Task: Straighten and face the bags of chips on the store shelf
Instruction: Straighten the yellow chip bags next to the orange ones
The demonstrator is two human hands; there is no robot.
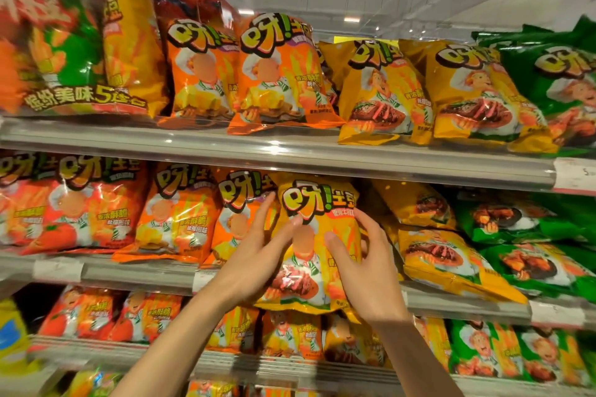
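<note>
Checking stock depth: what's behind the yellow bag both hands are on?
The yellow bag, between left hand and right hand, covers what is directly behind. Beside it, yellow bags lying flat show; more stock cannot be seen.

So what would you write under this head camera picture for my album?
Two hands, left hand and right hand, stand a yellow chip bag upright on the middle shelf.
</note>
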